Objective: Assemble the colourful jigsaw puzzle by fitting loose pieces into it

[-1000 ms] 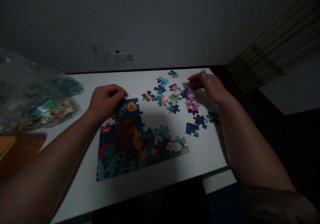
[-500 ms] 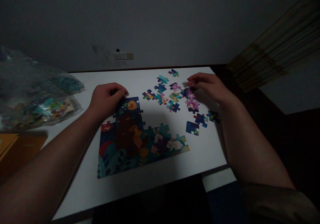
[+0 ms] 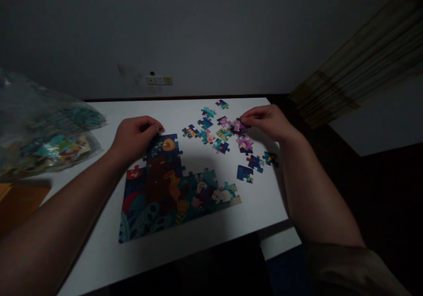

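Right hand (image 3: 272, 122): thumb and forefinger brought together in a narrow pinch, tips closed on the edge of a purple piece (image 3: 238, 126); height off the table (image 3: 185, 111), if any, impossible to tell. Left hand (image 3: 134, 135): fingers curled inward, thumb close to forefinger, at the top left corner of the puzzle (image 3: 165, 190); any hold on an edge or piece impossible to tell.

Puzzle: flat on the table, partly joined, with a stepped gap at upper right. Loose pieces (image 3: 224, 134): scattered beyond and to the right of the puzzle, some touching or overlapping. Pink piece (image 3: 245, 144): just below the purple piece, very near. Dark piece (image 3: 271, 158): close beside the right forearm. Bag (image 3: 49, 133): clear plastic, beside the left forearm. Box (image 3: 26, 203): orange, below the bag.

Judged risks. Dragging of the pink piece, from a low sideways pull amid crowding. Slipping of the purple piece, from a pinch at the edge only. Sweeping of the dark piece off the nearby table side, from a careless forearm. Skewing of the puzzle or parting of its tabs, from left-hand pressure at the corner. Misreading of dark prints, from dim light and shadow.
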A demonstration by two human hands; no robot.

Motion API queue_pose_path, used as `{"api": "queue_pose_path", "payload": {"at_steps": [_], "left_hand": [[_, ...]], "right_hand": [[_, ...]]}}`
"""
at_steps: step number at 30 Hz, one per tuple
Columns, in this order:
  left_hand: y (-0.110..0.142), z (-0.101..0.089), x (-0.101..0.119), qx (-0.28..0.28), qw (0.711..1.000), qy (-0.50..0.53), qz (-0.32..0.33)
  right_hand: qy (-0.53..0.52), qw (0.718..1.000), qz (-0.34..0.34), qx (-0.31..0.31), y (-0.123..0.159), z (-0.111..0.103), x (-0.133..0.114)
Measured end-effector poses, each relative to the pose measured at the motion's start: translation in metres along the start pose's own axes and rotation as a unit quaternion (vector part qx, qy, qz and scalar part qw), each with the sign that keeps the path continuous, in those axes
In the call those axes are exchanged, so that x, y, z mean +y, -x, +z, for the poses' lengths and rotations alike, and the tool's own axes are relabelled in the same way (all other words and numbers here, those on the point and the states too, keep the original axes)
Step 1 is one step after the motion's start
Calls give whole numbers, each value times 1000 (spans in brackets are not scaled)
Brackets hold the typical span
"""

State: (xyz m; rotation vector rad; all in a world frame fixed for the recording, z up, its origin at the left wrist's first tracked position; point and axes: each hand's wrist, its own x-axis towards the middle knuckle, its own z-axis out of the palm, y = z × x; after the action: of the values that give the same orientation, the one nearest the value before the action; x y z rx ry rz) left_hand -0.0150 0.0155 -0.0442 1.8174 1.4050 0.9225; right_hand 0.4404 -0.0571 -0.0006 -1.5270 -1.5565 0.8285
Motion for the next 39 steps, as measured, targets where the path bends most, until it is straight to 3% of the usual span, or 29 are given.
{"api": "queue_pose_path", "payload": {"at_steps": [7,18,24,39], "left_hand": [[1,-1,5,-2,1000,-3,0],[0,-1,1,3,1000,1,6],[1,3,5,8,999,30,-19],[-1,3,1,6,1000,2,21]], "right_hand": [[-106,994,11,21,-7,15,6],[-42,999,-3,-10,-6,14,3],[-57,998,15,-14,-8,16,8],[-44,999,18,-11,-2,28,-2]]}}
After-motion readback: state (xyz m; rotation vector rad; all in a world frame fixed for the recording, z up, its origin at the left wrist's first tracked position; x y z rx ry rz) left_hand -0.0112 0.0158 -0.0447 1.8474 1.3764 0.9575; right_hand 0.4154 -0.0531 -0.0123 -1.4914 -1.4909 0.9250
